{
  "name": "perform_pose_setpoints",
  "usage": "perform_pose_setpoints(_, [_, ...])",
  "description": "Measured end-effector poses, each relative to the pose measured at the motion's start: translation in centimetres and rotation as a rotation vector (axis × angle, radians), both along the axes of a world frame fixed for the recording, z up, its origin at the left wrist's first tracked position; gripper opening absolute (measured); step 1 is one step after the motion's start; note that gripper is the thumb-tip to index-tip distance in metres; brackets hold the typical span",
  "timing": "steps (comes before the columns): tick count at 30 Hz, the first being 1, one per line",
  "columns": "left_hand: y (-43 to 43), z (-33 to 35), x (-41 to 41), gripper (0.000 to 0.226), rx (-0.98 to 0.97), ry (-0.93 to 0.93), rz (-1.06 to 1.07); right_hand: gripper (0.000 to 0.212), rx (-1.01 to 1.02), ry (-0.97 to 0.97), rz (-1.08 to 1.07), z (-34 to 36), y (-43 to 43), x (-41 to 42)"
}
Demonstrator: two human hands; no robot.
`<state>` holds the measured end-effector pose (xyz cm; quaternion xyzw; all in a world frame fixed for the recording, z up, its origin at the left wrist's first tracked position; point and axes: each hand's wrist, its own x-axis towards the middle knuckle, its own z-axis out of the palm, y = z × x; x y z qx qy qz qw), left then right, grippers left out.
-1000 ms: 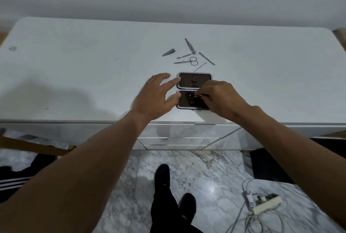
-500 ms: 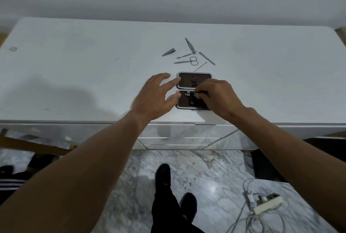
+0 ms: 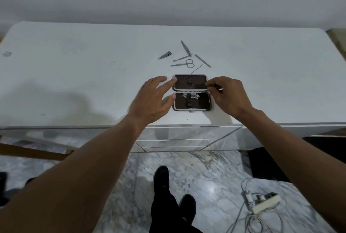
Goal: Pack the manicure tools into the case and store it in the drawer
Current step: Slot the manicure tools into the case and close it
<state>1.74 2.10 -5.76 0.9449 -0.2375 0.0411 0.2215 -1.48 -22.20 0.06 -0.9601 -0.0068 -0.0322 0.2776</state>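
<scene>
Dim, bluish light; soft shadow left on dresser top (image 3: 74,75); edges bowed.

right hand (image 3: 227,95) drawn back off the case (image 3: 192,92), a clipper (image 3: 191,95) now strapped in its near half

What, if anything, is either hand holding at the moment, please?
The right hand pinches a thin tool near one end; the left hand only steadies the open case.
</scene>
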Motion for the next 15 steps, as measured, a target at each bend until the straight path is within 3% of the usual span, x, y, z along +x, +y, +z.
perform_pose_setpoints(15, [-0.2,0.7,-0.1,0.055,0.037,0.016,-0.004,0.025,-0.138,0.038,0.112,2.3,8.0,10.1])
